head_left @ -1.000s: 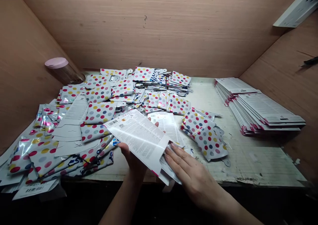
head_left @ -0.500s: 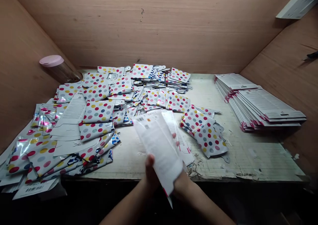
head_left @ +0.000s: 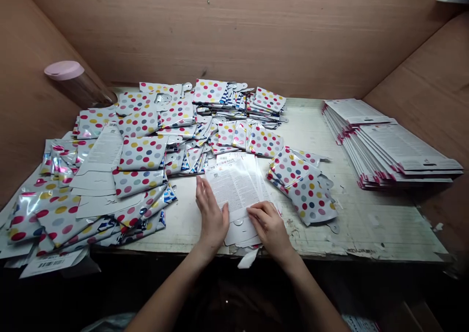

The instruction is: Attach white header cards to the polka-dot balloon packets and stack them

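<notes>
In front of me a white printed card (head_left: 230, 192) lies on other printed sheets at the table's front edge. My left hand (head_left: 212, 222) rests along its left side, fingers stretched out and the thumb on the card. My right hand (head_left: 271, 229) has its fingers closed in a pinch at the card's lower right edge. Below the printed text, a pale flap (head_left: 242, 234) with a small round tab shows between the hands. A white paper scrap (head_left: 249, 257) pokes out over the table edge.
Many polka-dot foil pouches (head_left: 142, 152) are piled left and at the back. A few more pouches (head_left: 311, 202) lie right of my hands. A stack of printed cards (head_left: 406, 146) stands far right. A pink-lidded jar (head_left: 78, 85) leans at the back left. Wooden panels (head_left: 234, 33) enclose the table (head_left: 366, 219).
The white card, held up and tilted before, is now down on the sheets with its printed face up. My left hand has opened along its side; my right hand has come onto its lower right edge.
</notes>
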The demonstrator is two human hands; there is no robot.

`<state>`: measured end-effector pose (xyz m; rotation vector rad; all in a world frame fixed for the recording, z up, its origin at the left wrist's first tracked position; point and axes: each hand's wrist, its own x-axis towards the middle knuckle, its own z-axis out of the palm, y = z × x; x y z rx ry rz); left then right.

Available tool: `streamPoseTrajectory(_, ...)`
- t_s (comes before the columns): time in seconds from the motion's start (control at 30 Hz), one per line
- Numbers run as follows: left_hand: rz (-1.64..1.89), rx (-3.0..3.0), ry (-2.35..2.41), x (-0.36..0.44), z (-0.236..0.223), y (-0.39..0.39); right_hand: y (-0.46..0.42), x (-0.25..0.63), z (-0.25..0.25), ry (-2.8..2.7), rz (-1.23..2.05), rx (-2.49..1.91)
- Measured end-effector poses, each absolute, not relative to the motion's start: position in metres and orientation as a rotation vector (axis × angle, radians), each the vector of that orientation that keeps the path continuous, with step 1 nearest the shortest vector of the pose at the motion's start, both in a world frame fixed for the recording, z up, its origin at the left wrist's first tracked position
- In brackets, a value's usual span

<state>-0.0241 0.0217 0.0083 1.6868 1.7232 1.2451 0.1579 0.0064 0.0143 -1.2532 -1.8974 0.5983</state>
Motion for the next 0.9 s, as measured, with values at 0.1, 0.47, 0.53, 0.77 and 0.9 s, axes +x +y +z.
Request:
streamPoseTrajectory(0.1, 0.89, 2.176, 1.719, -0.025, 0.008, 0.006, 0.015, 0.15, -0.001, -1.907, 0.552, -1.261)
streamPoseTrajectory(0.47, 0.629, 2.212, 1.727, -0.033, -0.001, 0.009, 0.015, 0.158, 0.002, -1.86, 0.397, -1.347)
streamPoseTrajectory(0.53, 0.647, 2.197, 1.701, -0.034, 0.004, 0.009, 0.016, 0.159, 0.004, -1.883, 0.434, -1.334)
streamPoseTrajectory(0.77, 0.522, 2.231, 1.566, -0.039, 0.017, 0.003, 0.007, 0.163, 0.012, -2.166, 0.445, -1.188)
streamPoseTrajectory(0.9, 0.512, 2.234, 1.485, -0.049, 0.013, 0.002, -0.009, 0.154, 0.007, -2.282, 0.182, -1.237)
